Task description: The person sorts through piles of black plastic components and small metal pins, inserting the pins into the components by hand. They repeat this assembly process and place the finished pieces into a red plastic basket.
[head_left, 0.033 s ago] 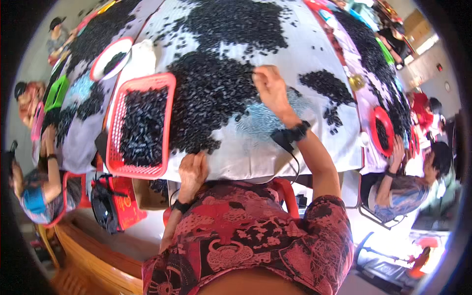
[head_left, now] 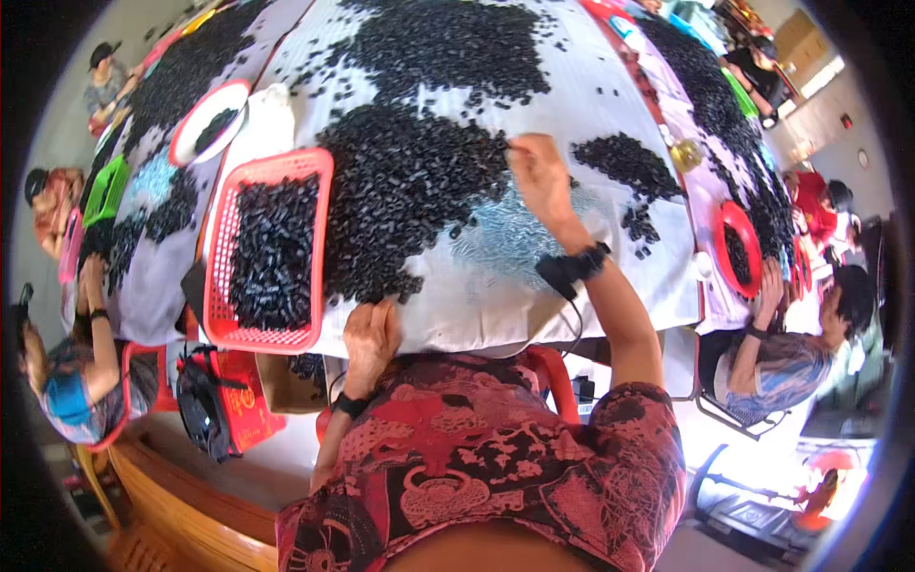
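A large heap of small black pieces (head_left: 400, 181) is spread over the cloth-covered table before me. My right hand (head_left: 540, 181) hovers at the heap's right side, fingertips pinched together; whatever they hold is too small to make out. Beneath that wrist lies a patch of clear, bluish small pieces (head_left: 500, 238). My left hand (head_left: 372, 332) rests at the table's near edge, just below the heap, its fingers curled and what is inside them hidden. Left of the heap stands a pink plastic basket (head_left: 325, 219) filled with more black pieces. A smaller black pile (head_left: 629, 167) lies to the right.
Farther back is another black heap (head_left: 448, 48). A white basin with a red rim (head_left: 181, 143) stands at the left, beyond the basket. People sit working at both sides, near a green basket (head_left: 107, 189) and a red basin (head_left: 753, 276). A black bag (head_left: 202, 400) sits below the table.
My right hand has shifted slightly right and toward me. The left hand stays at the table edge, and the whole view has moved a little.
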